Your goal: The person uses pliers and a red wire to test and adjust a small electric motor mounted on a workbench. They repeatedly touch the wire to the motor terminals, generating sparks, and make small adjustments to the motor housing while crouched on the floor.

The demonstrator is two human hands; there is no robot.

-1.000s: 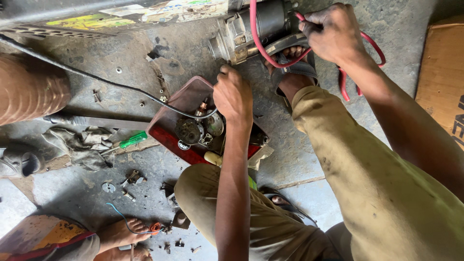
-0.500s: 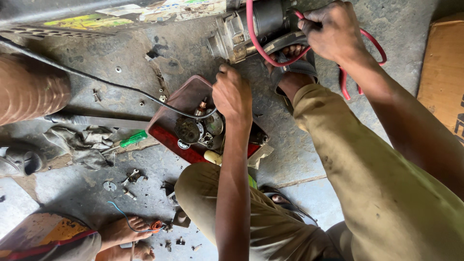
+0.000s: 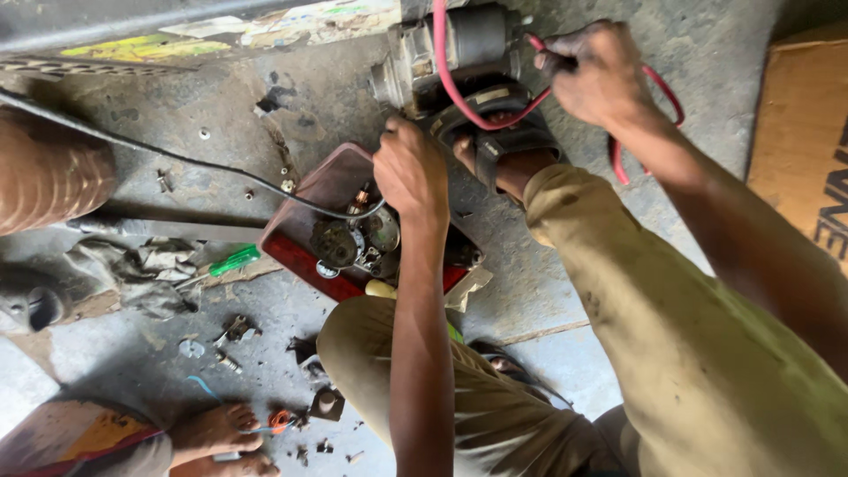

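A grey electric motor [image 3: 459,49] lies on the concrete floor at the top, pinned under my sandalled foot [image 3: 499,146]. My left hand [image 3: 411,172] is closed just below the motor's front end, gripping the end of a black cable [image 3: 177,159] that runs off to the left. My right hand [image 3: 601,75] is closed on a red wire [image 3: 455,93] that loops over the motor body and behind my wrist. Below my left hand sits a red tray [image 3: 309,199] holding round metal motor parts [image 3: 353,243].
A green-handled screwdriver [image 3: 234,261] and dirty rags [image 3: 141,274] lie left of the tray. Small metal bits [image 3: 234,336] litter the floor. Another person's bare foot [image 3: 216,433] is at the bottom left, a brown cylinder [image 3: 49,177] at the left, and cardboard [image 3: 799,141] at the right.
Both hands keep their grips and stay almost still by the motor; the view has shifted slightly.
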